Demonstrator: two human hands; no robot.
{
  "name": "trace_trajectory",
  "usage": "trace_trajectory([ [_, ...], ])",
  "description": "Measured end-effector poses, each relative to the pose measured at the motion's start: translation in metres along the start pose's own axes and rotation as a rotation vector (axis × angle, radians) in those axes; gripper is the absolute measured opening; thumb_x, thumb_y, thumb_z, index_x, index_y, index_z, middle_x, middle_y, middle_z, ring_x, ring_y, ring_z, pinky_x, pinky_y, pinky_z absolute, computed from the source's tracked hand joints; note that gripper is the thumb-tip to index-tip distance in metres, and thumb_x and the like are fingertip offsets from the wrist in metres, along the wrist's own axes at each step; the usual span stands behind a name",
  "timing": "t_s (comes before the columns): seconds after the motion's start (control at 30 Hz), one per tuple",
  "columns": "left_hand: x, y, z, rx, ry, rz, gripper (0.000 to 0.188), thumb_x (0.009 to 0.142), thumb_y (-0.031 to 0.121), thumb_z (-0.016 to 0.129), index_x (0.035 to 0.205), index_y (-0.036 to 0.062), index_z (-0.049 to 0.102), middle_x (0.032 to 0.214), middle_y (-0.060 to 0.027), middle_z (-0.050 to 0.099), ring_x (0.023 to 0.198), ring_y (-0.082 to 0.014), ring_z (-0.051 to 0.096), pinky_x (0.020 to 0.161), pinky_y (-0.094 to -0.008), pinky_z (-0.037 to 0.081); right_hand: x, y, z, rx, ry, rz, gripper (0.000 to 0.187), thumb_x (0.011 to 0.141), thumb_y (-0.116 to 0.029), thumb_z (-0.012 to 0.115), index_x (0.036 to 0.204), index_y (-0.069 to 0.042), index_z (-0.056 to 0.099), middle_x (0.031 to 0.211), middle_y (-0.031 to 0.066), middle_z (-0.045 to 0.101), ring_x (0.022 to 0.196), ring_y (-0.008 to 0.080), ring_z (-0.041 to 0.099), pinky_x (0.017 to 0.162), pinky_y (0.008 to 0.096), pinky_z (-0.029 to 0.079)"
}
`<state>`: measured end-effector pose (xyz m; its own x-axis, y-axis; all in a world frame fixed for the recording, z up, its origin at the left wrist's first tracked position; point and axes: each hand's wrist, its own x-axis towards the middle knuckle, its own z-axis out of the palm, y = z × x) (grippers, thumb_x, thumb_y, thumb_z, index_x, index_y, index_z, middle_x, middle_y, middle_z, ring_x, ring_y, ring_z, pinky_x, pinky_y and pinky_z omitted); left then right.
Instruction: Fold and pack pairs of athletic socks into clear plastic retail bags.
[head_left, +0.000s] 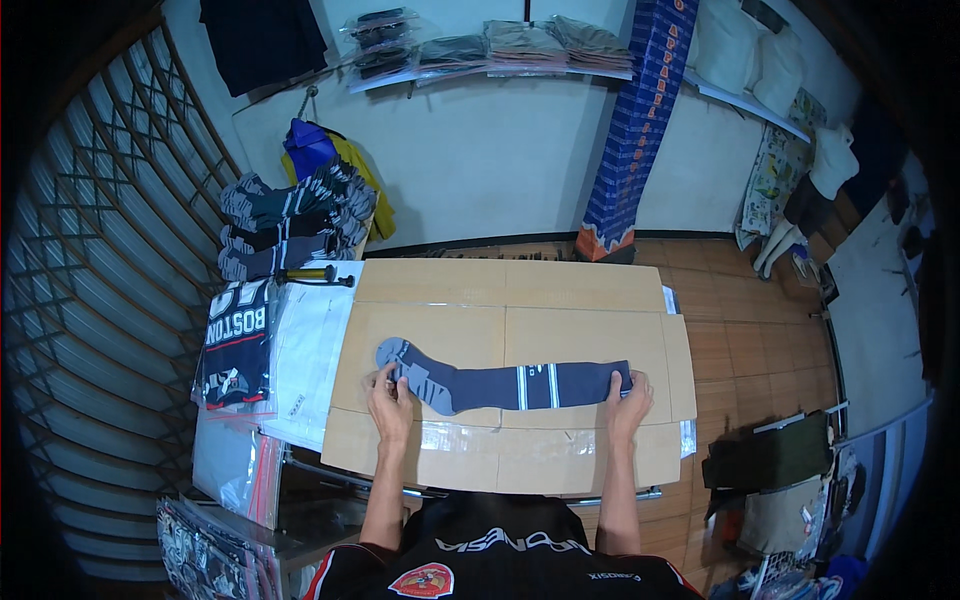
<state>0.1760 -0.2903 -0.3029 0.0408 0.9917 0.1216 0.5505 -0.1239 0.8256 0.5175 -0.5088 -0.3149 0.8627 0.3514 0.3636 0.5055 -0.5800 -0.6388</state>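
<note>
Shirt [500,560]: black, mine, closest.
Left hand [390,407]: fingertips slightly parted at foot of grey sock [490,389]; grip, I couldn't tell.
Right hand [628,405]: pinched cuff.
Sock: lay lengthwise across cardboard-covered surface [580,325].

Long grey knit sock [500,389] lies on tan rectangular cardboard sheet [590,300], between left hand [388,402] (toe end) and right hand [629,402] (cuff end). Left of left hand, off the cardboard: folded dark-blue fabric jersey [236,352]. Beyond it, farther forward: heaped grey-black knit socks [285,228].

Grey sock [500,389], both ends held; cardboard [430,285] beneath
</note>
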Motion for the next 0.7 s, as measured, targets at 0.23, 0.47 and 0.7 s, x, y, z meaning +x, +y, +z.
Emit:
trace_trajectory([
  [0.23, -0.043, 0.040, 0.008, 0.060, -0.051, 0.424, 0.056, 0.094, 0.017, 0.069, 0.145, 0.0037, 0.051, 0.150, -0.0290, 0.041, 0.139, -0.0482, 0.036, 0.115, -0.0554, 0.030, -0.032, -0.051, -0.010, -0.039, 0.067, -0.086, 0.051, 0.095, -0.027, 0.069, 0.137, -0.001, 0.055, 0.143, 0.0250, 0.051, 0.135, 0.0437, 0.044, 0.112, 0.0594, 0.031],
  [0.47, -0.068, 0.046, 0.026, 0.457, -0.525, 0.499, 0.071, 0.100, 0.052, 0.054, 0.159, 0.0143, 0.040, 0.167, -0.0283, 0.018, 0.154, -0.0532, 0.008, 0.118, -0.0723, 0.006, -0.052, -0.066, -0.004, -0.257, -0.399, -0.104, 0.065, 0.098, -0.045, 0.060, 0.152, -0.011, 0.050, 0.168, 0.0281, 0.016, 0.155, 0.0493, 0.007, 0.117, 0.0749, 0.003],
  [0.7, -0.067, 0.056, 0.028, 0.523, -0.576, 0.463, 0.076, 0.098, 0.058, 0.055, 0.157, 0.0117, 0.042, 0.167, -0.0300, 0.016, 0.153, -0.0547, 0.006, 0.118, -0.0727, 0.002, -0.034, -0.054, -0.005, -0.235, -0.459, -0.172, 0.066, 0.096, -0.042, 0.065, 0.152, -0.010, 0.049, 0.166, 0.0303, 0.018, 0.154, 0.0521, 0.012, 0.119, 0.0714, 0.010],
])
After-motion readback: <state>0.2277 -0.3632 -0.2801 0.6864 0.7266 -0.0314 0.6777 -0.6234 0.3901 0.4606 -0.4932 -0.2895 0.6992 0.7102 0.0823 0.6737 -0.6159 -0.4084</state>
